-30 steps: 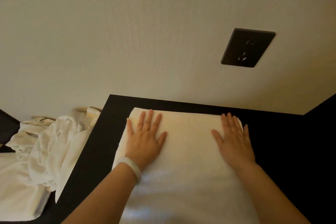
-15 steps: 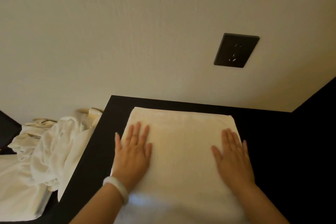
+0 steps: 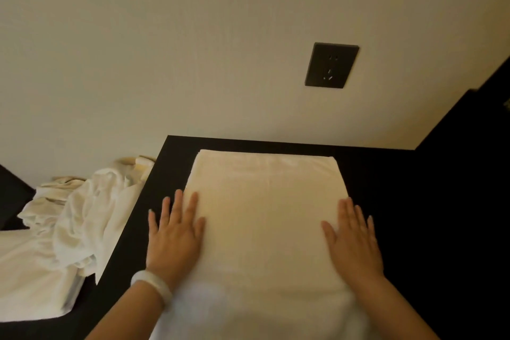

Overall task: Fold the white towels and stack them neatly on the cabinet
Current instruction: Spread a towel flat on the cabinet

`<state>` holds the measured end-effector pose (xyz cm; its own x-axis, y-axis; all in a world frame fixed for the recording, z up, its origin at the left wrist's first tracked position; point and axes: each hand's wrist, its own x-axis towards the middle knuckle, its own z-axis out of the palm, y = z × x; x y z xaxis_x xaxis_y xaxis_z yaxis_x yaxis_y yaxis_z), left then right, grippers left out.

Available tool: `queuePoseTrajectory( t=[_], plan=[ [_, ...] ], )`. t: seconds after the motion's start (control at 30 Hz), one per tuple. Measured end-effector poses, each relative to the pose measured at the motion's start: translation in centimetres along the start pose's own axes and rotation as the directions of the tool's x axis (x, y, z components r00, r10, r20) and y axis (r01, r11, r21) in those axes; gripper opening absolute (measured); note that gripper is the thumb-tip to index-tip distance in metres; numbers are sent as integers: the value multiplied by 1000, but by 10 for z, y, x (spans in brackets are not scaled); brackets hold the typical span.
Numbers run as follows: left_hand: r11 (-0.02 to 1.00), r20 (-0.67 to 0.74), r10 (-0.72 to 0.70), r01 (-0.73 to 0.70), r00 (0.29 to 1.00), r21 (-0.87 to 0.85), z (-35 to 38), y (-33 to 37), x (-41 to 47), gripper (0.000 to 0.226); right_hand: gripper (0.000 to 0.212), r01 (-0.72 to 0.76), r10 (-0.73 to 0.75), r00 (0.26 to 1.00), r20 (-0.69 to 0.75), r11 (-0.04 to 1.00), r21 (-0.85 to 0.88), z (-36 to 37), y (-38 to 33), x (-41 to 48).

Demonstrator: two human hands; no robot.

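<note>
While the folded white towel (image 3: 265,215) lies flat near the back edge of the cabinet (image 3: 392,201), left hand (image 3: 176,234) and right hand (image 3: 352,240) press its side edges with straight fingers, gripping nothing: squaring step, probably; next needs another towel from the crumpled pile (image 3: 91,215) off the cabinet's left edge.

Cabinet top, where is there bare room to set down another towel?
Widest bare patch: cabinet right of the towel and right hand. Thin strips lie between towel and wall, and along the left edge beside the left hand. The towel fills the middle.
</note>
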<state>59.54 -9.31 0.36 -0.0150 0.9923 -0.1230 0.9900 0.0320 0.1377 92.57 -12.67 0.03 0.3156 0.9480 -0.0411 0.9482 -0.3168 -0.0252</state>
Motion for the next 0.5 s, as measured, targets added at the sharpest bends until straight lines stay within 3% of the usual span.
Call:
queuePoseTrajectory(
  t=[0.03, 0.1, 0.17, 0.23, 0.4, 0.5],
  plan=[
    [1000, -41, -13, 14, 999, 10, -2, 7, -4, 63, 78, -10, 10, 1000, -17, 1000, -7, -2, -5, -2],
    [995, -102, 100, -102, 990, -15, -1, 38, -20, 68, 75, 113, -110, 992, -63, 992, 54, -2, -30, -14],
    [956, -68, 280, -285, 958, -73, 11, 69, -41, 66, 69, 339, -335, 941, -52, 931, 137, 6, -58, -35],
    [929, 0, 368, -368, 930, -47, 22, 69, -55, 62, 67, 440, -443, 896, -6, 888, 137, 16, -63, -53],
    [995, -3, 97, -97, 995, 3, 11, -4, -43, 63, 69, 103, -103, 995, -3, 995, 15, 7, 4, -39],
    [998, -31, 33, -32, 999, 50, 2, 5, -44, 61, 74, 55, -55, 998, -8, 998, 8, -4, -2, -36]
  ],
)
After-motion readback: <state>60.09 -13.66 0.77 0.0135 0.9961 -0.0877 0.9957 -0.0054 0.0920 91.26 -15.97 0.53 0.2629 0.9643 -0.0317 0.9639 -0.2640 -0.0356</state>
